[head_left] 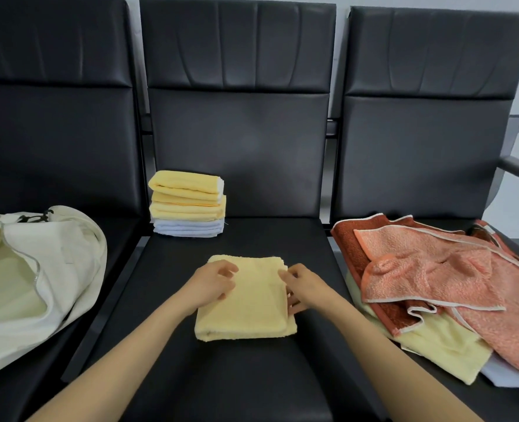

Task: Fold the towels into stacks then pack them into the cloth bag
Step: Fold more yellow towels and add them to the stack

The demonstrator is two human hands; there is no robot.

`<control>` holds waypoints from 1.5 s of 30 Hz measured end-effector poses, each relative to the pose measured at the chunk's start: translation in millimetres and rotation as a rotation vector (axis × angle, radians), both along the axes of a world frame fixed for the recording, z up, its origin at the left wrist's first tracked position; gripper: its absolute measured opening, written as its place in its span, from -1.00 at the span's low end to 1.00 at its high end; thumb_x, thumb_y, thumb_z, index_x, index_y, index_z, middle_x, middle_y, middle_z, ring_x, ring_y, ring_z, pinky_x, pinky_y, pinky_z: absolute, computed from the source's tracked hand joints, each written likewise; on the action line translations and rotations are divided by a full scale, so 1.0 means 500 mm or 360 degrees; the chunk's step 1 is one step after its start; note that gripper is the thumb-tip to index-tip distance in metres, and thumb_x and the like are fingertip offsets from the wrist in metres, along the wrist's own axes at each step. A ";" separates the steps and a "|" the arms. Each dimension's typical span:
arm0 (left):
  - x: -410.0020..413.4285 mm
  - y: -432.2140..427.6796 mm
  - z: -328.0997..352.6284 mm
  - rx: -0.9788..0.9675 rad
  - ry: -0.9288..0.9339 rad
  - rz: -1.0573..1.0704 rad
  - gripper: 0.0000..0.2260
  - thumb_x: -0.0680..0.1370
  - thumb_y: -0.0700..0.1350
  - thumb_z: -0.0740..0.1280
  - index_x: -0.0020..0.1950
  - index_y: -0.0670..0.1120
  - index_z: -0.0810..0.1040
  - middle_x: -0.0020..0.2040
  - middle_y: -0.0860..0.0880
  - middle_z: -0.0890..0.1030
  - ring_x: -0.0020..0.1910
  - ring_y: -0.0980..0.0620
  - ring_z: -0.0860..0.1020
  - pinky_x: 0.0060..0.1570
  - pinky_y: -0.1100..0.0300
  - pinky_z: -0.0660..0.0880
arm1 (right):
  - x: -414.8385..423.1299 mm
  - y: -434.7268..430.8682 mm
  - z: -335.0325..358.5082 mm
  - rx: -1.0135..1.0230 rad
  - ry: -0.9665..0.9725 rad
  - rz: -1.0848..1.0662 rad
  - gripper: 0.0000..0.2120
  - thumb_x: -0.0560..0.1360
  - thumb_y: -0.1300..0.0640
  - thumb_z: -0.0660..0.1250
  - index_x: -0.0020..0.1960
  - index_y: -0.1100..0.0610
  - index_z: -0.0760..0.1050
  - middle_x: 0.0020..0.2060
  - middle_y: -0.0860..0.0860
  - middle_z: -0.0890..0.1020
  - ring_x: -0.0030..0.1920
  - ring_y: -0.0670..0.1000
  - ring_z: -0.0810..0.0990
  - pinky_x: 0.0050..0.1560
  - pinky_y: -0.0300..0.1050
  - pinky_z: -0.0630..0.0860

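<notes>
With both forearms reaching in from the near edge, the hands sit on either side of the folded towel (252, 303), which lies flat in the middle of the middle seat (252, 376). The left hand (214, 284) is at the towel's left edge with its fingers loosely curled; I can't tell if it grips or only rests. The right hand (304, 289) is at the right edge, thumb on top and fingers tucked against the side, apparently pinching the layers. The hands are apart, the towel's width between them.

The towel is near square, with its thick folded edge facing the person.

The cloth bag (63, 254) is slumped on the left seat with its mouth gaping. The pile of unfolded towels (434, 278) is on the right seat, orange and rust over pale yellow.

Key relation: the stack (188, 205) stands ahead and to the left of the hands at the seat's back-left corner, well apart from the towel, with its long axis left-right. The left hand is nearer to it. Judgement: the likely next move is to lift the towel forward-left onto the stack, which may need a turn to match the stack's axis.

Writing: a dark mark (36, 217) on the bag's top is unreadable, and no other labels are seen.
</notes>
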State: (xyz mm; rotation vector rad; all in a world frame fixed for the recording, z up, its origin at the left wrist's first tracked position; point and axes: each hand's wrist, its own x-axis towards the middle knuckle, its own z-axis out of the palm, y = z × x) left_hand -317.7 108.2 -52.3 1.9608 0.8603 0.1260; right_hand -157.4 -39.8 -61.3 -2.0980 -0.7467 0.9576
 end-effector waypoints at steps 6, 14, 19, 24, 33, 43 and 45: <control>-0.032 0.034 -0.014 0.0239 -0.0040 0.0284 -0.79 0.52 -0.22 0.31 0.12 0.01 0.54 0.15 0.00 0.52 0.06 0.11 0.49 -0.09 0.28 0.40 | -0.036 0.002 -0.007 -0.0108 -0.0437 0.0196 -0.50 0.53 0.22 0.19 0.41 -0.02 0.13 0.03 0.06 0.47 -0.03 0.07 0.56 -0.11 -0.08 0.57; -0.039 0.045 -0.041 -0.0256 0.0264 0.0276 -0.73 0.46 -0.04 0.45 0.04 -0.14 0.49 0.05 -0.07 0.59 -0.03 0.04 0.55 -0.16 0.21 0.51 | -0.039 0.012 -0.021 -0.0247 -0.0639 0.0302 -0.71 0.60 0.19 0.07 0.30 0.05 0.28 0.08 0.02 0.37 -0.11 -0.02 0.43 -0.28 -0.26 0.34; -0.035 0.032 -0.019 -0.0681 0.0003 0.0303 -0.75 0.46 -0.09 0.44 0.11 -0.12 0.58 0.08 -0.07 0.65 0.02 0.02 0.60 -0.04 0.17 0.52 | -0.044 0.012 -0.035 -0.0286 -0.0893 0.0313 -0.74 0.60 0.14 0.06 0.26 0.01 0.33 0.11 0.02 0.32 0.05 0.01 0.39 0.00 -0.15 0.49; -0.022 -0.002 0.044 -0.1118 -0.0397 0.0262 -0.77 0.54 -0.14 0.31 0.19 -0.09 0.50 0.12 -0.14 0.63 0.13 -0.11 0.58 0.15 -0.01 0.50 | -0.042 0.018 -0.039 -0.0181 -0.0717 0.0217 -0.73 0.63 0.06 0.07 0.23 -0.05 0.47 0.22 -0.02 0.34 0.27 0.02 0.25 0.10 -0.19 0.28; -0.049 -0.012 0.121 -0.1311 -0.0688 0.0190 -0.74 0.52 -0.14 0.31 0.20 -0.15 0.53 0.01 -0.14 0.69 0.06 -0.13 0.62 0.03 -0.04 0.54 | -0.060 0.010 0.020 0.0586 0.1634 -0.0208 -0.29 0.50 -0.40 0.08 0.32 0.15 0.48 0.21 0.18 0.60 0.19 0.18 0.59 0.19 0.10 0.48; -0.056 0.028 0.098 -0.0780 -0.0599 0.0367 -0.59 0.51 -0.11 0.41 0.30 -0.18 0.40 0.19 -0.17 0.58 0.08 -0.05 0.60 0.01 0.10 0.54 | -0.034 0.004 0.049 0.1152 0.1076 -0.0417 -0.58 0.47 0.32 0.35 0.26 -0.02 0.53 0.15 0.06 0.63 0.03 0.06 0.66 -0.14 -0.06 0.61; -0.059 0.035 0.087 -0.0632 -0.0613 0.0370 -0.44 0.50 -0.09 0.42 0.42 0.02 0.24 0.21 -0.12 0.53 0.13 -0.04 0.56 0.13 0.07 0.50 | -0.027 0.001 0.055 0.1086 0.1014 -0.0343 -0.70 0.52 0.32 0.29 0.16 0.04 0.60 0.16 0.08 0.62 0.04 0.05 0.64 -0.13 -0.08 0.60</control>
